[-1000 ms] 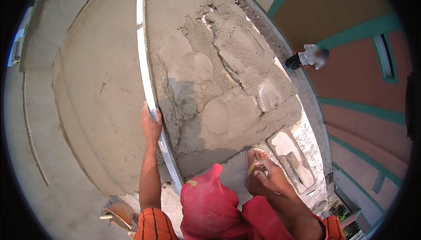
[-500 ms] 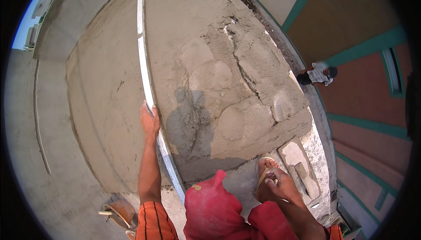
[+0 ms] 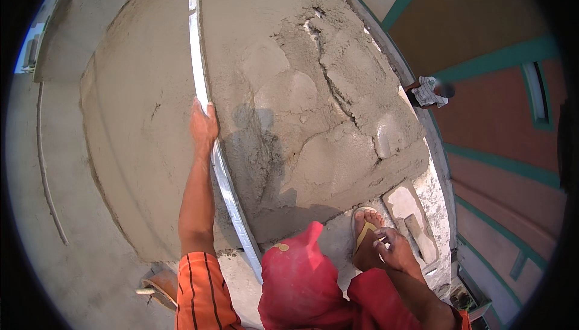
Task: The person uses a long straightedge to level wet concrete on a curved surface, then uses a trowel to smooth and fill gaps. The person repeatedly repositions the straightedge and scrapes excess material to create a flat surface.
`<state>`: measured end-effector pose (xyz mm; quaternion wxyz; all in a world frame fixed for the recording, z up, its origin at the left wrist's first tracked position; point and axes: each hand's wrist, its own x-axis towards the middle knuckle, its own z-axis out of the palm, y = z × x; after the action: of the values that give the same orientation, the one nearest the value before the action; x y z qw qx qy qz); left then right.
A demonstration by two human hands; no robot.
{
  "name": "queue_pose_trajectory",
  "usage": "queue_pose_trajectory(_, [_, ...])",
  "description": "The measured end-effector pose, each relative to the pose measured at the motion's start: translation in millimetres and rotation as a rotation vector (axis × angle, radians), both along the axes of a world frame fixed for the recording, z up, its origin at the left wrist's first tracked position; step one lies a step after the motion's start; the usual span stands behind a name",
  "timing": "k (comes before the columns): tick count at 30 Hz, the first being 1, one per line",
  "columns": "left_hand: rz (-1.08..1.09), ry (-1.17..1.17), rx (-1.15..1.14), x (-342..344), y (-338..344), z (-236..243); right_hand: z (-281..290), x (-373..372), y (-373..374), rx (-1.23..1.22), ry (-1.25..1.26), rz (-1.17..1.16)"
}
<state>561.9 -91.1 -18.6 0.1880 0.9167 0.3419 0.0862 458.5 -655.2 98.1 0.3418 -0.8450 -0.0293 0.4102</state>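
The left hand (image 3: 205, 124) grips a long, straight silver bar (image 3: 199, 71). The bar lies on wet grey cement (image 3: 142, 113), and its near end comes close to the person's red pants (image 3: 301, 285). Left of the bar, the cement looks mostly smooth. On the right it is lumpy, with a long crack in it. The right hand (image 3: 395, 248) is down by a foot (image 3: 369, 216) in a sandal with a yellow strap (image 3: 365, 231). Its fingers are bent, but I cannot tell if they hold anything. A flat board with a handle (image 3: 416, 227) lies just beside that foot.
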Motion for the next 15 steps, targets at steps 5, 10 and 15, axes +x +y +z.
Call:
queue_pose_trajectory(5, [0.062, 0.093, -0.116, -41.7, -43.2, 11.7, 8.8, 12.1, 8.6, 0.063, -0.006, 0.024])
queue_pose_trajectory(10, [-0.057, -0.051, -0.137, -101.4, -56.6, -10.9, 3.5, 2.5, -11.8, 0.018, 0.02, -0.082])
queue_pose_trajectory(15, [-0.003, -0.023, -0.142, 8.3, -40.5, 4.2, 0.3, -5.6, -18.5, 0.014, 0.007, -0.053])
